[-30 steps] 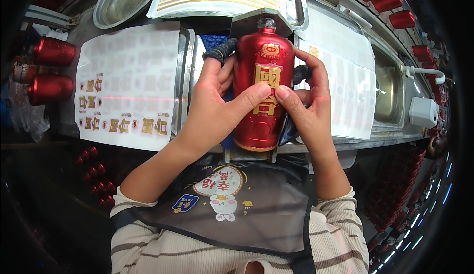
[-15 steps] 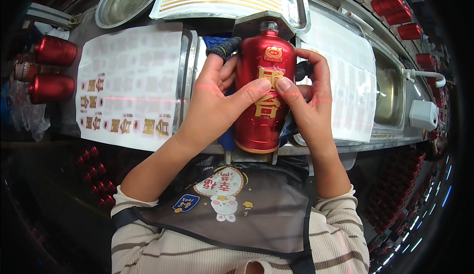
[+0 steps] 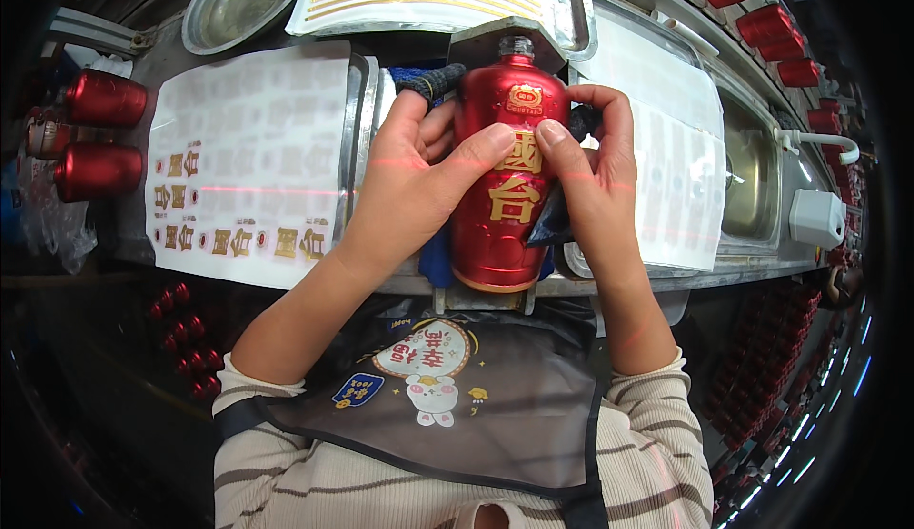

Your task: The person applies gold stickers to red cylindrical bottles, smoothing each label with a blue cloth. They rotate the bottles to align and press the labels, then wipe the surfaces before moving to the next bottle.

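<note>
My left fingers and right fingers grip the red bottle, thumbs at its upper gold character; even pressure appears advisable.

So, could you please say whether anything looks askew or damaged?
Nothing stands out: the gold characters look straight on the red bottle, with no visible damage, though the left hand partly covers the upper one.

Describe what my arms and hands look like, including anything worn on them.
Your cream ribbed knit sleeves with brown stripes end near the elbows, leaving both forearms bare. Your left hand wears a dark, patterned fabric finger cover. Dark material also shows by the fingers of your right hand, but I can't tell whether it's worn.
</note>
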Action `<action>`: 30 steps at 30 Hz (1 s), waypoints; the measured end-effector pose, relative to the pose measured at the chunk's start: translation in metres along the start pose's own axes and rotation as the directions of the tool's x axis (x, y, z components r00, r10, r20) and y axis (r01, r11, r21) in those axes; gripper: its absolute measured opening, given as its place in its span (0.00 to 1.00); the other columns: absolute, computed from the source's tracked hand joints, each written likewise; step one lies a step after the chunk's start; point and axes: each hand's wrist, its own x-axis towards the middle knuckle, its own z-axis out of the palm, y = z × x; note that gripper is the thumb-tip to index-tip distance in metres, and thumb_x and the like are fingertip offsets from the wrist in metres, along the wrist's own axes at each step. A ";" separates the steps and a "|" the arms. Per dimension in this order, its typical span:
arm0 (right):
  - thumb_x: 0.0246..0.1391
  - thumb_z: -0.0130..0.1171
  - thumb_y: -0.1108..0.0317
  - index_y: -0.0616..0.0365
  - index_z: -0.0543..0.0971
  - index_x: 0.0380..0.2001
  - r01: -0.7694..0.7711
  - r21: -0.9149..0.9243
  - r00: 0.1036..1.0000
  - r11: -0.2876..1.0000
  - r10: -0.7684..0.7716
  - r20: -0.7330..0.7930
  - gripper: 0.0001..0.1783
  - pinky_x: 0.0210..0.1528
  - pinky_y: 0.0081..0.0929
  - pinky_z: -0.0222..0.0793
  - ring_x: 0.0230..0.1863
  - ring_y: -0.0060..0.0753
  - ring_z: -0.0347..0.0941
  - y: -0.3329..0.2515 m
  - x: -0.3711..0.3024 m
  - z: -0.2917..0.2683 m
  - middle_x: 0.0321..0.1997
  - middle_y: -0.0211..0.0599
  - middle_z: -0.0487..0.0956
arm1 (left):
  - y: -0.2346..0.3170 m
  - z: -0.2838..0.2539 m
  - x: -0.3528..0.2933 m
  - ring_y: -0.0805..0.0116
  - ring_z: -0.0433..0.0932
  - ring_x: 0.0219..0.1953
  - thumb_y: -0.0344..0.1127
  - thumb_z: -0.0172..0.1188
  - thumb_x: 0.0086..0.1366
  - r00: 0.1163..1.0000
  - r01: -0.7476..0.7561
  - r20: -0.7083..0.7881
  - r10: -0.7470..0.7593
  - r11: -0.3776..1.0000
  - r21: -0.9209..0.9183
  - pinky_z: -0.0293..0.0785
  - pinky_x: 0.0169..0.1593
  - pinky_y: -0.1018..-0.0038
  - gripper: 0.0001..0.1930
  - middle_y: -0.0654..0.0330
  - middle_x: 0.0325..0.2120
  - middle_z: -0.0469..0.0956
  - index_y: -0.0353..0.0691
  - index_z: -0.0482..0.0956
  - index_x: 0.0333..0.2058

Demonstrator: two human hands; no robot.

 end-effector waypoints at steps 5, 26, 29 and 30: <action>0.59 0.64 0.61 0.60 0.65 0.53 0.067 0.024 0.998 0.997 -0.067 0.009 0.26 0.27 0.15 0.67 0.27 0.14 0.73 0.005 -0.001 0.000 0.41 0.40 0.78 | 0.005 0.011 0.006 0.70 0.79 0.49 0.33 0.70 0.62 0.999 -0.034 -0.011 0.036 0.993 0.111 0.79 0.50 0.74 0.23 0.49 0.48 0.78 0.32 0.65 0.45; 0.61 0.62 0.67 0.62 0.62 0.62 -0.063 0.205 0.988 0.977 0.032 0.151 0.31 0.40 0.17 0.76 0.40 0.27 0.81 0.018 -0.033 -0.020 0.55 0.45 0.70 | -0.006 -0.016 -0.029 0.65 0.72 0.60 0.33 0.71 0.62 0.993 0.028 0.109 -0.047 0.985 0.168 0.69 0.63 0.69 0.30 0.46 0.58 0.72 0.30 0.64 0.56; 0.60 0.63 0.66 0.63 0.62 0.62 -0.044 0.138 0.991 0.990 0.026 0.128 0.32 0.38 0.17 0.77 0.40 0.27 0.82 0.016 -0.034 -0.016 0.56 0.47 0.70 | -0.002 -0.015 -0.028 0.65 0.72 0.59 0.35 0.71 0.62 0.993 0.076 0.093 -0.079 0.997 0.033 0.69 0.62 0.69 0.30 0.47 0.58 0.73 0.30 0.64 0.56; 0.60 0.63 0.66 0.63 0.61 0.62 -0.023 0.093 0.993 0.995 0.012 0.118 0.32 0.37 0.17 0.77 0.39 0.28 0.82 0.016 -0.035 -0.015 0.57 0.48 0.70 | -0.004 -0.016 -0.028 0.65 0.72 0.59 0.35 0.70 0.62 0.994 0.054 0.095 -0.061 0.996 0.070 0.69 0.62 0.69 0.30 0.47 0.58 0.73 0.30 0.64 0.56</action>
